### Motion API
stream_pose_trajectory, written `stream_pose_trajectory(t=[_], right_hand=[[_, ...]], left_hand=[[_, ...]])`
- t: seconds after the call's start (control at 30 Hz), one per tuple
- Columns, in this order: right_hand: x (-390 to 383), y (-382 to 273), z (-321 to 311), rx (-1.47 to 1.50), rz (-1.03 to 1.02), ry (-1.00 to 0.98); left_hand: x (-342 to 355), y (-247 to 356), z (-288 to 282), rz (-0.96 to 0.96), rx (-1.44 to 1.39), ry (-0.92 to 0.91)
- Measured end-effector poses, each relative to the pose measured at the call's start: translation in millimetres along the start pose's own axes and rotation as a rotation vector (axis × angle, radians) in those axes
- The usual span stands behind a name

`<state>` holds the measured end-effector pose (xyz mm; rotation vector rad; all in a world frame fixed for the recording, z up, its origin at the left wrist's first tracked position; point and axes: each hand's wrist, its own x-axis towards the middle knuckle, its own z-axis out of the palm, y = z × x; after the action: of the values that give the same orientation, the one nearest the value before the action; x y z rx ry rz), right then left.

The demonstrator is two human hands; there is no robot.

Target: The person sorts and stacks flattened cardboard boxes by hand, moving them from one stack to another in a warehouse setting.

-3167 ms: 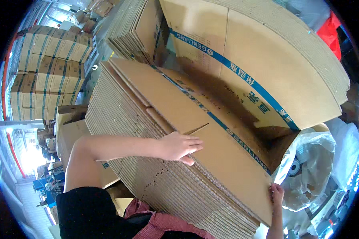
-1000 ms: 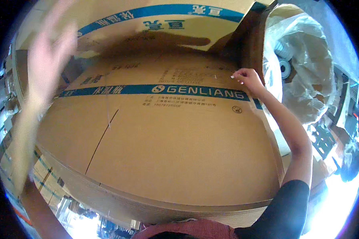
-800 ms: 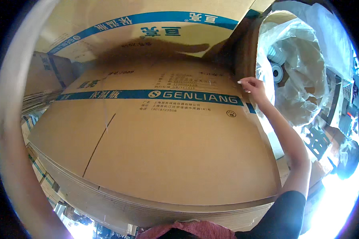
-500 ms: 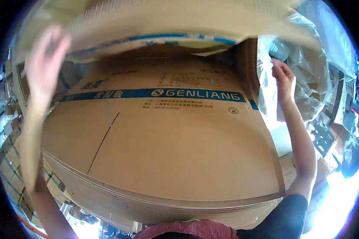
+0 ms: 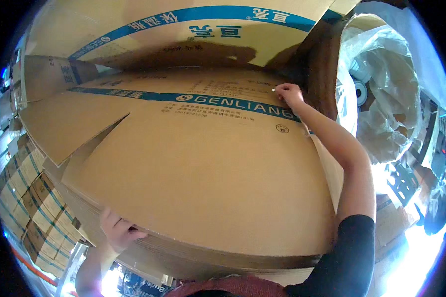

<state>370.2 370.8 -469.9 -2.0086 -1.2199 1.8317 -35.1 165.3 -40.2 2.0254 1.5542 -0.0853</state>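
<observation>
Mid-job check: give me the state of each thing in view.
Top cardboard sheet: lying printed side up, slit gaping at left.
Left hand: fingers curled at the sheet's near edge.
Right hand: fingers bent over the sheet's far right; contact unclear.
Rear cardboard panel: standing up.
Plastic bag: open, crumpled.
Cartons: stacked, lower left.

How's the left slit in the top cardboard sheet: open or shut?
Open: the slit gapes as a wedge, widest at the top cardboard sheet's near edge.
</observation>
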Motion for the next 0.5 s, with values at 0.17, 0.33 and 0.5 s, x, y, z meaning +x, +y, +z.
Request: stream_pose_trajectory(t=[0.17,0.33,0.5], right_hand=[[13.0,-17.3,39.9,-0.290,-0.035,0.042],[29.1,-10.4,52.1,-0.283,-0.052,-0.067],[27.8,-24.3,31.8,-0.520,-0.232,-0.162]], left_hand=[[-16.8,0.3,4.7,-0.011,-0.047,0.104],[-13.4,-4.8,3.1,0.023,0.008,0.091],[1.9,3.2,4.0,0.093,0.018,0.204]])
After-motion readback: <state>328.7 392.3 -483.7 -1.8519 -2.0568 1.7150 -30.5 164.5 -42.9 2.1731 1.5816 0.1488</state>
